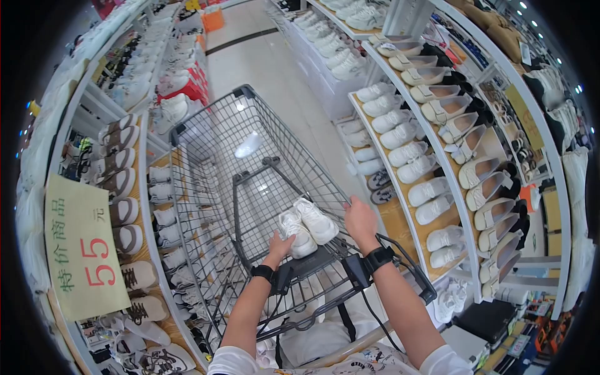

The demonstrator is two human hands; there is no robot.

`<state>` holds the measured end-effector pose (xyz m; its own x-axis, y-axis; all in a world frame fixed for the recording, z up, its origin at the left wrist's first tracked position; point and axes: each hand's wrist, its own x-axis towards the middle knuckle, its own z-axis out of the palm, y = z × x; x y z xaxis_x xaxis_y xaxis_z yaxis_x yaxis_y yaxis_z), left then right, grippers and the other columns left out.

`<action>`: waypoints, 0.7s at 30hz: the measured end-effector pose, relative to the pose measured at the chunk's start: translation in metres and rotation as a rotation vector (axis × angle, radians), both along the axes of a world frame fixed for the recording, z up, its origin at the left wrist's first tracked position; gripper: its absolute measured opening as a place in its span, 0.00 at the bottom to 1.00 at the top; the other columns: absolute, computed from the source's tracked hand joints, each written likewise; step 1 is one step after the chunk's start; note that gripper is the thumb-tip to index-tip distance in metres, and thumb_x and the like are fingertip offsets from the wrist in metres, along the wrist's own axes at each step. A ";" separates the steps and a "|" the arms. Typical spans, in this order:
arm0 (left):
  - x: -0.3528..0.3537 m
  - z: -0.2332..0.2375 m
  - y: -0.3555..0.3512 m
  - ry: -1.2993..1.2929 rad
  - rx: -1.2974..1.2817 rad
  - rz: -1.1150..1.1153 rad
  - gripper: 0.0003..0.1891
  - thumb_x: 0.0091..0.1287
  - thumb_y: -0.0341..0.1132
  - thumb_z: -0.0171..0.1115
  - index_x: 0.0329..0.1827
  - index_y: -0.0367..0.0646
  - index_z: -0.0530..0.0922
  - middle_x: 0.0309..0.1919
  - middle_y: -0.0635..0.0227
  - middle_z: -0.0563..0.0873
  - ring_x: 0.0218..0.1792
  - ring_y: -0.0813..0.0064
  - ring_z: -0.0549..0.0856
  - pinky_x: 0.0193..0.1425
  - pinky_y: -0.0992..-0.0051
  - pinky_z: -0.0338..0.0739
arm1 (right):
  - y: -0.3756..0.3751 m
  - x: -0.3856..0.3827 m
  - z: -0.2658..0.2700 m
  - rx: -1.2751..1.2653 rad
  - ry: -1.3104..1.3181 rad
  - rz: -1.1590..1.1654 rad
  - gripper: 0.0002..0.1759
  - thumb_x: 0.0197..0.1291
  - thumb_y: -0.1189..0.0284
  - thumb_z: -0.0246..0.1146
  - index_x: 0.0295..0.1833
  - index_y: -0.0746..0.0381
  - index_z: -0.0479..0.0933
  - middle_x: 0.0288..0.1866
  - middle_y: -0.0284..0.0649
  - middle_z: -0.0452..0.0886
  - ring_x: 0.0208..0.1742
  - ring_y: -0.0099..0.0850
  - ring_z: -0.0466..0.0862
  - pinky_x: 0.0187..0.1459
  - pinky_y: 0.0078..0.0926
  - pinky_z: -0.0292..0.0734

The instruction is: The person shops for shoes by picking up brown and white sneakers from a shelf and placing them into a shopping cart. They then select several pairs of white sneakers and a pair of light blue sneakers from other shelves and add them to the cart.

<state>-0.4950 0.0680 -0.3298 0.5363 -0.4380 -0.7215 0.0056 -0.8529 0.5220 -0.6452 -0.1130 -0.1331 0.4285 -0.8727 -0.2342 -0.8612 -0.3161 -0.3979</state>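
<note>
A pair of white lace-up sneakers sits in the child-seat part of a grey wire shopping cart, toes pointing my way. My left hand is closed at the side of the left sneaker, its thumb against the shoe and the other fingers partly hidden. On the cart's right rim, my right hand is wrapped round the wire edge. Both wrists wear black bands with small black boxes. Through the mesh farther forward, a pale rounded shape shows.
Shelves of white sneakers and beige flats line the right side. Brown and white shoes fill the left rack, near a yellow price sign reading 55. Between the racks, a tiled aisle runs ahead past an orange box.
</note>
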 end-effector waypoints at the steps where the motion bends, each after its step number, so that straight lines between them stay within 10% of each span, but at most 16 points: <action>1: 0.009 0.004 0.006 -0.044 -0.003 -0.124 0.48 0.51 0.58 0.60 0.68 0.37 0.50 0.62 0.35 0.58 0.66 0.47 0.55 0.66 0.63 0.58 | 0.001 0.000 0.000 -0.005 0.001 -0.011 0.10 0.58 0.68 0.52 0.40 0.62 0.73 0.33 0.50 0.80 0.37 0.48 0.79 0.37 0.44 0.72; 2: 0.017 0.009 0.011 -0.036 -0.033 -0.137 0.39 0.53 0.55 0.60 0.63 0.36 0.63 0.61 0.37 0.61 0.66 0.47 0.57 0.65 0.63 0.58 | 0.001 0.000 0.000 -0.011 0.000 -0.019 0.10 0.58 0.68 0.52 0.39 0.62 0.73 0.33 0.50 0.80 0.37 0.48 0.79 0.37 0.44 0.72; 11: 0.080 0.138 0.070 -0.419 -0.314 0.023 0.19 0.55 0.45 0.62 0.47 0.47 0.78 0.58 0.42 0.66 0.64 0.51 0.61 0.64 0.61 0.59 | 0.003 -0.003 -0.008 -0.063 -0.030 -0.013 0.13 0.57 0.66 0.54 0.45 0.60 0.75 0.36 0.51 0.80 0.41 0.49 0.79 0.40 0.45 0.73; 21: 0.069 0.467 0.202 -1.348 -0.654 0.057 0.05 0.57 0.28 0.58 0.36 0.42 0.78 0.57 0.53 0.70 0.59 0.60 0.69 0.60 0.68 0.63 | -0.007 -0.009 -0.022 -0.120 -0.058 0.099 0.16 0.55 0.64 0.55 0.44 0.63 0.74 0.40 0.53 0.78 0.45 0.50 0.77 0.45 0.44 0.72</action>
<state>-0.4263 0.2701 0.1369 0.6481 -0.4349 0.6251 -0.7530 -0.4882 0.4411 -0.6537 -0.1200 -0.1549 0.5239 -0.8455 -0.1032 -0.8000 -0.4468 -0.4004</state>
